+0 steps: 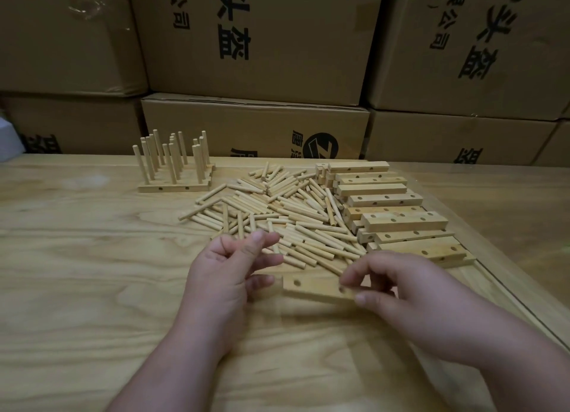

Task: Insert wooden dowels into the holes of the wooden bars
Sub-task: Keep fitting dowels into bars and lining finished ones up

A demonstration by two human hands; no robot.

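Bar [314, 289] between hands, pinched by right hand [398, 285].

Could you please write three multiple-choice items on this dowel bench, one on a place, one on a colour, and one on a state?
1. Where do the finished bars with upright dowels stand?
A. far left of the table
B. near right corner
C. on the boxes

2. What colour is the print on the cardboard boxes?
A. red
B. black
C. green

3. What is the right hand doing?
A. resting flat on the table
B. holding a bar
C. lifting a box

Answers
1. A: they stand on the table left of the loose dowel pile, with the stack of empty bars on the pile's right.
2. B: the characters are black on brown card.
3. B: its fingers pinch one end of the bar, while the left hand holds nothing.
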